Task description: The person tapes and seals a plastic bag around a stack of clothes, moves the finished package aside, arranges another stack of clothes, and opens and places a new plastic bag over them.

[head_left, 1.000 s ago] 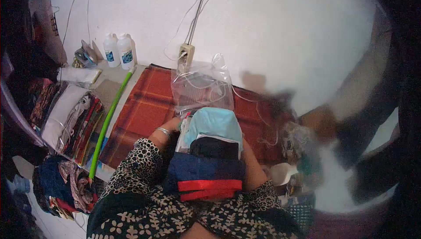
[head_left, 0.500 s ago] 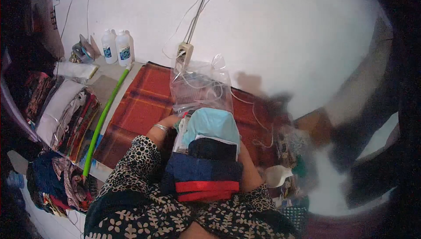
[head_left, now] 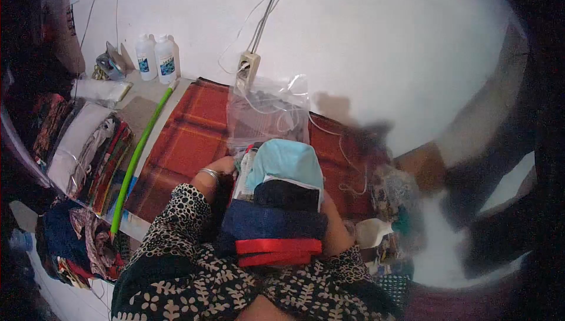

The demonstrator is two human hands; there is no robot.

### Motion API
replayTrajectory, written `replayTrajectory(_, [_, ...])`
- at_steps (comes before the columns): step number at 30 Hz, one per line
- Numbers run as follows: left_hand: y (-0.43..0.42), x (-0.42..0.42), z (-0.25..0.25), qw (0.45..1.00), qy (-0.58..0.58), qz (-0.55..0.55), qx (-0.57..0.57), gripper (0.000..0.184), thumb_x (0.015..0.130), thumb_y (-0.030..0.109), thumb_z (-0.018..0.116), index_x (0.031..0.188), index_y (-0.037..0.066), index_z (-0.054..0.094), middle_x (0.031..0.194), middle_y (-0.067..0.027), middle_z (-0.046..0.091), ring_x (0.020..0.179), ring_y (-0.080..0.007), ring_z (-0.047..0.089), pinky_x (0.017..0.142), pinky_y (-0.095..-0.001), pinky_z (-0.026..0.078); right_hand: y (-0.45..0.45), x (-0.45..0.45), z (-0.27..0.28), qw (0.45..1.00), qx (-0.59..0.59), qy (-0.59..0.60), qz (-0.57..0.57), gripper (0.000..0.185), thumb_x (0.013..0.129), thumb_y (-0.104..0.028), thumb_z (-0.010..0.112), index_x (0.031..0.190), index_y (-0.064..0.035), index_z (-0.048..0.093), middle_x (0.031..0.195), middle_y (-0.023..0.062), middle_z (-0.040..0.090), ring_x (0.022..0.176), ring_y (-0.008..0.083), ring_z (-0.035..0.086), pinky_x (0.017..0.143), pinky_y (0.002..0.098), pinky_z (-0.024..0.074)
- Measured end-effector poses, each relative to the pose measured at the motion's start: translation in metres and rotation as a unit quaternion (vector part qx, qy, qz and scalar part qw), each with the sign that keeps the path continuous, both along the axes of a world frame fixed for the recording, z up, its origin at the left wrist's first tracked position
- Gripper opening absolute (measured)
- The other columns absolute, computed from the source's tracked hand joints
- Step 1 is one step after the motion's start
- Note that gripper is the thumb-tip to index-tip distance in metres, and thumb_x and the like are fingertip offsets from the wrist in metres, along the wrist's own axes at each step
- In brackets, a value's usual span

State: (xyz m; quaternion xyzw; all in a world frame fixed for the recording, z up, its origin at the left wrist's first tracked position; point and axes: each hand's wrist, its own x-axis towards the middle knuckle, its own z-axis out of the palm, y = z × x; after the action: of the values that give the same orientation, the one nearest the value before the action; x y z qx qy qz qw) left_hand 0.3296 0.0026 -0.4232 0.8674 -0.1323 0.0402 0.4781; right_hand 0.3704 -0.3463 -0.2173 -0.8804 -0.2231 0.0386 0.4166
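A stack of folded clothes (head_left: 276, 218), light blue at the far end, then black, navy and red, is close to my body. My left hand (head_left: 226, 165) is at its far left side, with the fingers hidden behind the stack. Along the right side only my right forearm shows; the right hand is hidden by the clothes. A clear plastic bag (head_left: 268, 112) extends from the far end of the stack over the red checked cloth (head_left: 188, 138).
Left of the cloth lie a green stick (head_left: 138, 153) and bagged folded clothes (head_left: 82, 150). Two white bottles (head_left: 166, 62) and an iron (head_left: 112, 65) are by the wall. A power socket (head_left: 248, 68) stands behind the bag. At right is a white container (head_left: 371, 232).
The plastic bag's far end has become flatter and wider. The stack has shifted slightly, and the view has moved a little.
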Motion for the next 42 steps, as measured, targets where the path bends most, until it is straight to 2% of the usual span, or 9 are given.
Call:
replayTrajectory(3, [-0.006, -0.006, 0.026, 0.988, 0.027, -0.030, 0.147, 0.017, 0.083, 0.016, 0.055, 0.091, 0.009, 0.068, 0.082, -0.0115, 0.069, 0.073, -0.0273, 0.066, 0.064, -0.0383, 0.051, -0.002, -0.001, -0.002, 1.000, 0.005, 0.003, 0.000, 0.034, 0.091, -0.025, 0.045, 0.114, -0.0029, 0.057, 0.105, 0.0147, 0.063, 0.096, 0.0307, 0.060, 0.082, 0.0391, 0.0465])
replayTrajectory(21, [-0.004, -0.060, 0.078, 0.961, 0.198, -0.069, 0.181, 0.028, 0.082, 0.028, 0.057, 0.089, 0.004, 0.068, 0.087, -0.0209, 0.066, 0.081, -0.0360, 0.065, 0.071, -0.0440, 0.051, -0.063, -0.031, -0.041, 0.994, 0.066, 0.080, 0.023, 0.035, 0.092, -0.025, 0.044, 0.115, -0.0030, 0.056, 0.107, 0.0130, 0.062, 0.097, 0.0292, 0.059, 0.084, 0.0383, 0.0458])
replayTrajectory(24, [-0.020, -0.075, 0.083, 0.962, 0.133, -0.013, 0.236, 0.030, 0.082, 0.030, 0.057, 0.089, 0.003, 0.068, 0.088, -0.0225, 0.066, 0.083, -0.0376, 0.064, 0.072, -0.0450, 0.051, -0.069, -0.034, -0.039, 0.994, 0.063, 0.088, 0.032, 0.035, 0.092, -0.025, 0.044, 0.116, -0.0030, 0.056, 0.107, 0.0127, 0.062, 0.097, 0.0289, 0.059, 0.084, 0.0382, 0.0457])
replayTrajectory(27, [-0.060, -0.109, 0.136, 0.956, 0.075, 0.186, 0.214, 0.034, 0.080, 0.033, 0.059, 0.089, 0.001, 0.068, 0.090, -0.0254, 0.064, 0.086, -0.0394, 0.064, 0.075, -0.0461, 0.051, -0.075, -0.036, -0.042, 0.992, 0.064, 0.097, 0.045, 0.035, 0.092, -0.025, 0.044, 0.116, -0.0030, 0.056, 0.108, 0.0124, 0.062, 0.098, 0.0287, 0.059, 0.084, 0.0381, 0.0456])
replayTrajectory(33, [-0.066, -0.134, 0.164, 0.927, 0.169, 0.165, 0.290, 0.034, 0.078, 0.029, 0.061, 0.093, -0.001, 0.066, 0.095, -0.0262, 0.064, 0.091, -0.0389, 0.063, 0.080, -0.0451, 0.050, -0.087, -0.019, -0.072, 0.953, 0.166, 0.222, 0.120, 0.035, 0.092, -0.025, 0.043, 0.117, -0.0030, 0.056, 0.108, 0.0119, 0.062, 0.098, 0.0282, 0.058, 0.085, 0.0378, 0.0453])
replayTrajectory(37, [-0.093, -0.153, 0.207, 0.920, 0.140, 0.240, 0.276, 0.031, 0.079, 0.024, 0.060, 0.097, -0.002, 0.063, 0.090, -0.0249, 0.065, 0.087, -0.0381, 0.064, 0.077, -0.0468, 0.051, -0.088, -0.007, -0.099, 0.909, 0.219, 0.354, 0.016, 0.036, 0.093, -0.024, 0.043, 0.118, -0.0025, 0.055, 0.109, 0.0128, 0.061, 0.099, 0.0281, 0.057, 0.087, 0.0373, 0.0442])
replayTrajectory(39, [-0.111, -0.154, 0.224, 0.874, -0.002, 0.421, 0.241, 0.027, 0.082, 0.022, 0.058, 0.097, 0.000, 0.058, 0.089, -0.0208, 0.064, 0.083, -0.0367, 0.064, 0.072, -0.0476, 0.051, -0.087, -0.023, -0.079, 0.959, 0.205, 0.196, 0.007, 0.034, 0.091, -0.024, 0.045, 0.114, -0.0015, 0.056, 0.107, 0.0178, 0.060, 0.102, 0.0315, 0.056, 0.089, 0.0390, 0.0432])
replayTrajectory(40, [-0.111, -0.150, 0.226, 0.875, -0.001, 0.420, 0.241, 0.027, 0.082, 0.022, 0.058, 0.097, 0.000, 0.058, 0.089, -0.0208, 0.064, 0.083, -0.0367, 0.064, 0.072, -0.0476, 0.051, -0.084, -0.032, -0.063, 0.970, 0.197, 0.142, 0.002, 0.033, 0.091, -0.024, 0.046, 0.113, -0.0012, 0.056, 0.106, 0.0194, 0.060, 0.103, 0.0327, 0.056, 0.090, 0.0396, 0.0428])
replayTrajectory(42, [-0.102, -0.136, 0.233, 0.889, -0.071, 0.354, 0.280, 0.022, 0.085, 0.023, 0.054, 0.093, 0.003, 0.054, 0.089, -0.0182, 0.059, 0.081, -0.0357, 0.062, 0.067, -0.0476, 0.050, -0.063, -0.035, -0.018, 0.982, -0.093, -0.164, 0.001, 0.029, 0.088, -0.023, 0.049, 0.105, -0.0020, 0.058, 0.098, 0.0231, 0.060, 0.097, 0.0391, 0.057, 0.083, 0.0433, 0.0457])
